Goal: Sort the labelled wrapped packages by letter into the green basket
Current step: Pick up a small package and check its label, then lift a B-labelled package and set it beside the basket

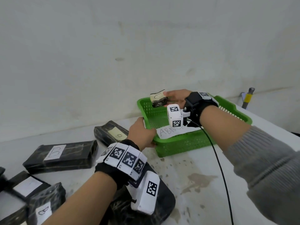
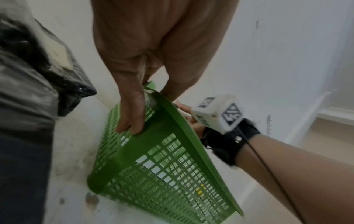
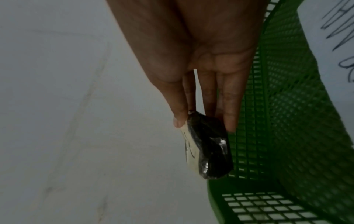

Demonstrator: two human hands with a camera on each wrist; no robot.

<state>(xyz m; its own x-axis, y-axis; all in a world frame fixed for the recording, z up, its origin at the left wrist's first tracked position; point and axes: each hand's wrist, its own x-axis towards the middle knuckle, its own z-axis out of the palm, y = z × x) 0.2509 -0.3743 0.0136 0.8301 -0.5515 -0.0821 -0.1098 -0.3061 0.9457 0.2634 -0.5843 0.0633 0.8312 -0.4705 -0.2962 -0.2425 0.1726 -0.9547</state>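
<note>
A green slatted basket (image 1: 181, 144) stands on the white table against the wall, with a white paper sheet (image 1: 172, 131) marked with letters lying in it. My left hand (image 1: 142, 132) grips the basket's near-left rim (image 2: 172, 115), fingers down the outer wall. My right hand (image 1: 176, 96) pinches a small black-wrapped package labelled C (image 1: 158, 98) and holds it above the basket's far-left corner. In the right wrist view thumb and fingers pinch that package (image 3: 208, 145) beside the basket wall (image 3: 287, 121).
Several black-wrapped packages lie on the table to the left: one labelled B (image 1: 60, 155), another (image 1: 112, 133) beside the basket, more at the bottom left (image 1: 45, 203). A black cable (image 1: 217, 159) trails from my right wrist. A yellow-handled tool (image 1: 248, 98) leans at the far right.
</note>
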